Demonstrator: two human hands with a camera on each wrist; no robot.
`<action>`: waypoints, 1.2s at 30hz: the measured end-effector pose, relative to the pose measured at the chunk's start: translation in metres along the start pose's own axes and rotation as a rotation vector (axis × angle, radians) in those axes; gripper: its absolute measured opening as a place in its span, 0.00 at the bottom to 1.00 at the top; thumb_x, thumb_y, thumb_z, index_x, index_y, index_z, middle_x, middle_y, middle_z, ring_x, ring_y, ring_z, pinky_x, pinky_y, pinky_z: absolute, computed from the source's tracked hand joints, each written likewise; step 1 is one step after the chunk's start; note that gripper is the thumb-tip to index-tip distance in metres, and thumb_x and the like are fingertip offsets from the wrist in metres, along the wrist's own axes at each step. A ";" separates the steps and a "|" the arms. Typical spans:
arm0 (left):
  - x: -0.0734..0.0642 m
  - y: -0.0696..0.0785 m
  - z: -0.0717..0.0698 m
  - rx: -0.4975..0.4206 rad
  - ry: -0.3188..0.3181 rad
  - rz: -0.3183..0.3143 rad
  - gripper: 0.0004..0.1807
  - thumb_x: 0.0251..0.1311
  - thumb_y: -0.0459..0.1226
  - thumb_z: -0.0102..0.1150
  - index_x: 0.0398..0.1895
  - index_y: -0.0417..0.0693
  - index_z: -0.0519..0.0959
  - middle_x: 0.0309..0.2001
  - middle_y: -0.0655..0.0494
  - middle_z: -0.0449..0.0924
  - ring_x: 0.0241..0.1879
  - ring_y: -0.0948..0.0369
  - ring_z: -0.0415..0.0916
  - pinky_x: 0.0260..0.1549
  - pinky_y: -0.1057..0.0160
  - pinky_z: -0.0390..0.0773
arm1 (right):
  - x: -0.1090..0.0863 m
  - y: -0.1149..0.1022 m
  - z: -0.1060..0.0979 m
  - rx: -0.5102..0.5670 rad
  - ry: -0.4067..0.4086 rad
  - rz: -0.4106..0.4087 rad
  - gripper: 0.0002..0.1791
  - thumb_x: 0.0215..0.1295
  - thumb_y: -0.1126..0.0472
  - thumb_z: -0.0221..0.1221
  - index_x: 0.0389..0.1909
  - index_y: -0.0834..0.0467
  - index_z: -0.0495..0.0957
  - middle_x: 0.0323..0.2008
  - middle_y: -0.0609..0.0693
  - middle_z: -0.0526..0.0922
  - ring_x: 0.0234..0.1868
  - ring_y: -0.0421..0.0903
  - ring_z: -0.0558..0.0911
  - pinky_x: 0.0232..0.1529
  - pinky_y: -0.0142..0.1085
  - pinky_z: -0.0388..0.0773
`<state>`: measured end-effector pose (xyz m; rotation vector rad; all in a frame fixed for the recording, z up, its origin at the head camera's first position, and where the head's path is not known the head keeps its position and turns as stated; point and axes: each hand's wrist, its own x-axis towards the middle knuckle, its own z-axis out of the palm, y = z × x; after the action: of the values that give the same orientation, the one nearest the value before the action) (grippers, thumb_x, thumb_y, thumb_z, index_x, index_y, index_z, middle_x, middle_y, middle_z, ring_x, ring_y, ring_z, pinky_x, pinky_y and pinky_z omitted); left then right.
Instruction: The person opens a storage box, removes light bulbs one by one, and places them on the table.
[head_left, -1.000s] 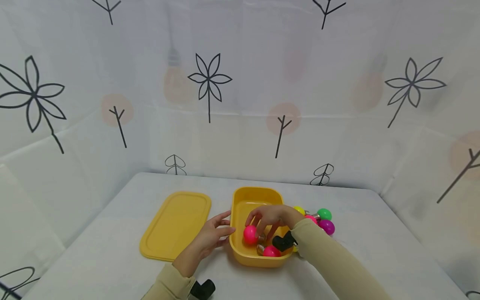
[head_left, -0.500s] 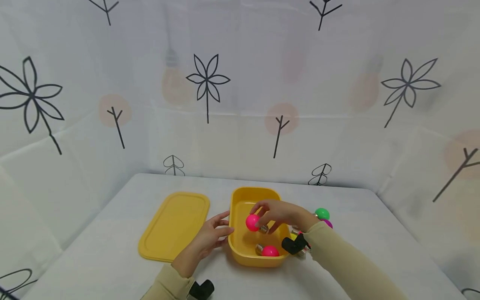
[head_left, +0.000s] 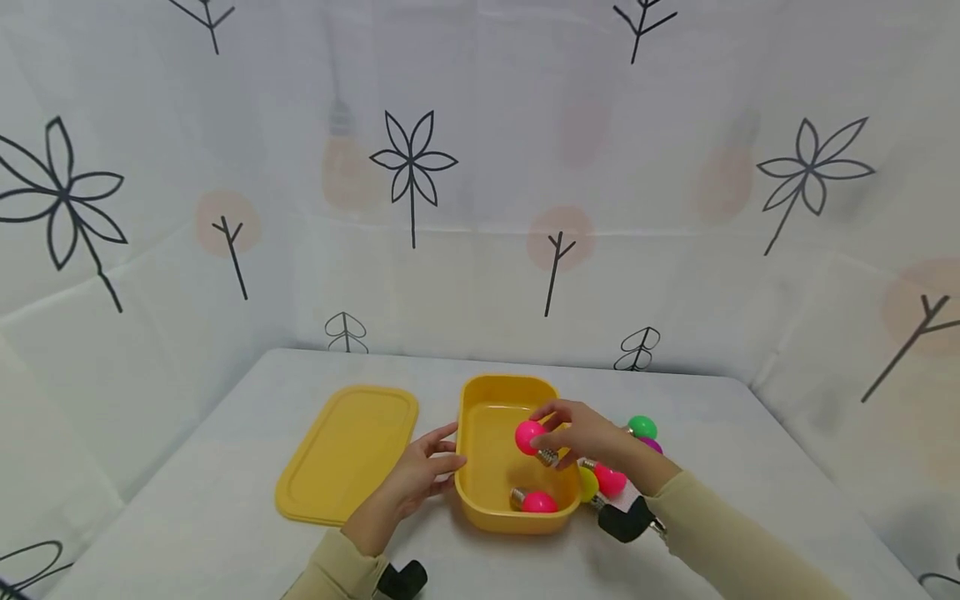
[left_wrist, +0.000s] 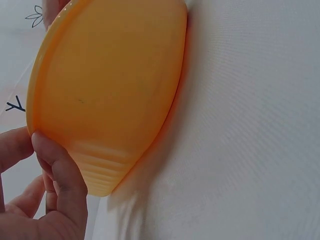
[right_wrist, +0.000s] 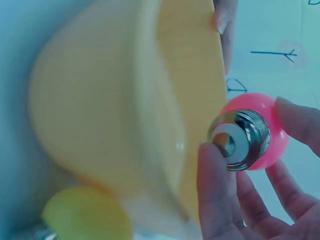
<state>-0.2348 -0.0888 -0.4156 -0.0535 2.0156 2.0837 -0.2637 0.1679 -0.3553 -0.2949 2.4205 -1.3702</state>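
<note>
A yellow plastic box stands on the table, and a pink light bulb lies inside at its near end. My left hand holds the box's left rim; in the left wrist view, thumb and finger meet at that rim. Over the right part of the box, my right hand pinches a second pink bulb with its metal screw base tilted down to the right. The right wrist view shows that raised bulb between thumb and fingers, its base towards the camera.
Right of the box lie several bulbs: a yellow one, a pink one, a green one and a partly hidden purple one. The flat yellow lid lies on the left. A printed cloth hangs behind the table.
My right hand has lifted the pink bulb from the box floor and carried it right, towards the right rim. The left hand has stayed at the left rim.
</note>
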 end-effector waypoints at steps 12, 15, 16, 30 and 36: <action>-0.001 0.000 0.001 0.008 0.005 -0.004 0.35 0.56 0.33 0.63 0.68 0.47 0.63 0.50 0.44 0.67 0.35 0.57 0.72 0.33 0.64 0.78 | -0.024 0.014 -0.010 0.002 0.148 0.027 0.26 0.49 0.58 0.69 0.50 0.59 0.73 0.41 0.55 0.74 0.29 0.48 0.79 0.30 0.39 0.81; -0.001 -0.001 0.001 0.009 0.009 0.000 0.35 0.56 0.33 0.63 0.68 0.47 0.63 0.50 0.44 0.67 0.34 0.58 0.72 0.32 0.64 0.78 | -0.029 0.019 -0.013 -0.012 0.177 0.028 0.26 0.50 0.57 0.69 0.50 0.59 0.73 0.42 0.54 0.74 0.30 0.48 0.79 0.30 0.39 0.81; -0.001 -0.001 0.001 0.010 0.011 0.000 0.35 0.56 0.33 0.63 0.68 0.47 0.63 0.50 0.44 0.67 0.34 0.58 0.72 0.32 0.64 0.78 | -0.031 0.021 -0.015 -0.017 0.184 0.026 0.26 0.50 0.56 0.69 0.50 0.59 0.73 0.42 0.54 0.74 0.31 0.48 0.78 0.31 0.39 0.81; 0.000 -0.002 0.003 0.004 0.012 0.009 0.35 0.56 0.32 0.62 0.68 0.47 0.62 0.50 0.45 0.67 0.33 0.58 0.72 0.31 0.65 0.78 | -0.052 0.045 -0.037 -0.023 0.237 0.005 0.29 0.53 0.57 0.67 0.54 0.63 0.70 0.42 0.54 0.74 0.34 0.48 0.75 0.31 0.39 0.80; 0.000 -0.001 0.003 0.007 0.016 0.006 0.35 0.57 0.32 0.62 0.68 0.47 0.62 0.50 0.44 0.67 0.34 0.58 0.72 0.31 0.65 0.78 | -0.058 0.058 -0.046 -0.032 0.266 0.021 0.29 0.53 0.56 0.67 0.54 0.63 0.70 0.43 0.54 0.75 0.34 0.47 0.76 0.30 0.39 0.80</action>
<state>-0.2337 -0.0856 -0.4162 -0.0625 2.0346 2.0865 -0.2293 0.2533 -0.3721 -0.0990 2.6525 -1.4424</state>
